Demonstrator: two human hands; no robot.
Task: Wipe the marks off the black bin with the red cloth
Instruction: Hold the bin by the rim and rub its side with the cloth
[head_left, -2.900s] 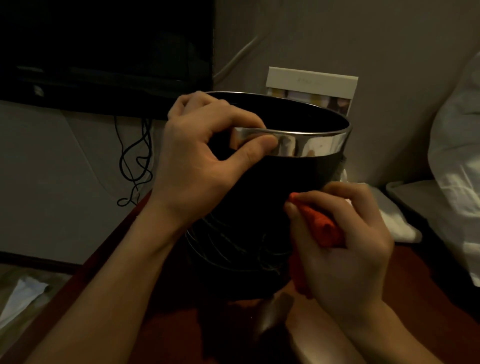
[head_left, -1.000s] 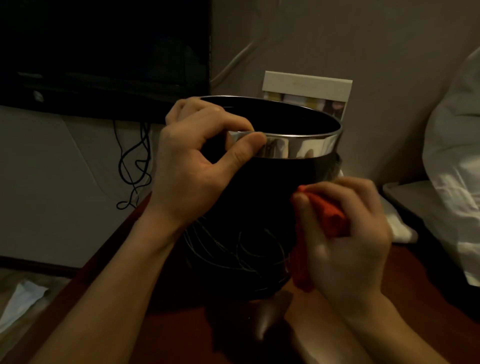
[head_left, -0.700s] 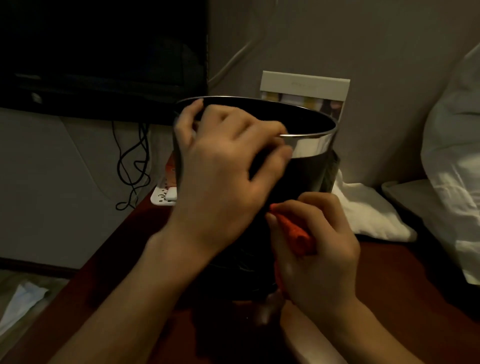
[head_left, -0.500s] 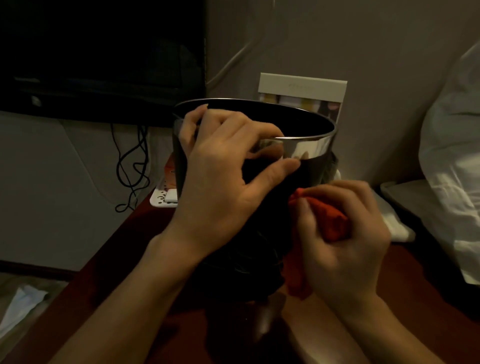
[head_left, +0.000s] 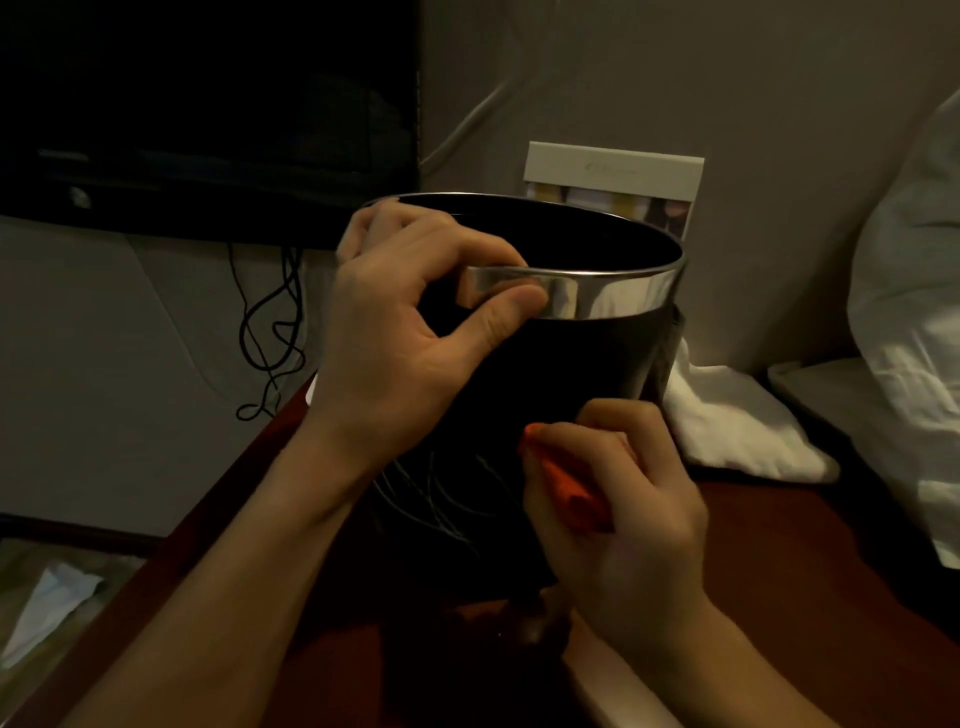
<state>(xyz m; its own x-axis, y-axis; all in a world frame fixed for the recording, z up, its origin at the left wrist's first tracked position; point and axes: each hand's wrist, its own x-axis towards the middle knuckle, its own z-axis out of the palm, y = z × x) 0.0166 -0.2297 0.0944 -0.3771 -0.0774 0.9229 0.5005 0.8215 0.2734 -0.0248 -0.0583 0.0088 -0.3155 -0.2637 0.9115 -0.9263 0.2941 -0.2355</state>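
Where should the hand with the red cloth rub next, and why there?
Probably slide the cloth left and a little down. Pale scribbly marks show on the bin low down, just left of the right hand gripping the cloth against the bin's side. The left hand grips the rim, so the bin should hold steady.

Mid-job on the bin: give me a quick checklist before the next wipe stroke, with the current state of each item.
1. Bin steadied: left hand grips the chrome rim of the black bin: ok.
2. Cloth in hand: right hand holds the red cloth bunched: ok.
3. Cloth touching the bin wall: cannot tell, contact is hidden.
4. Marks cleared: pale scribble marks remain low on the wall, left of the cloth: not ok.
5. Bin upright on the red-brown table: ok.
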